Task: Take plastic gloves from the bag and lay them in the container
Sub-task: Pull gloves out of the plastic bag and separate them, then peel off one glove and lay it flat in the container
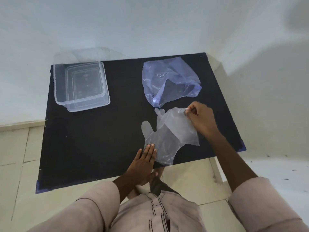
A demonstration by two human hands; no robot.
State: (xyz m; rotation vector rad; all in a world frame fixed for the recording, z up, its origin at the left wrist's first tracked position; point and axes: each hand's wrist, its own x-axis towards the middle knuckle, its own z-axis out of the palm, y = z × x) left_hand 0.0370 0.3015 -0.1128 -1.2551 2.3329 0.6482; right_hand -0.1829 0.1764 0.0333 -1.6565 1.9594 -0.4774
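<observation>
Two clear plastic gloves lie overlapped on the black table [93, 139], near its front right. The lower glove [157, 144] has my left hand [143, 163] flat on it, fingers together, pressing its edge down. The upper glove [177, 126] is pinched at its cuff corner by my right hand [199, 118]. A bluish transparent bag [168, 79] lies open behind the gloves, its mouth facing them. At the table's far left stands the clear rectangular container [56, 84], with nothing visible inside.
The container's clear lid [78, 54] leans against the white wall behind it. The table's front edge is close to my body, and tiled floor shows below. White wall surrounds the table at the back and right.
</observation>
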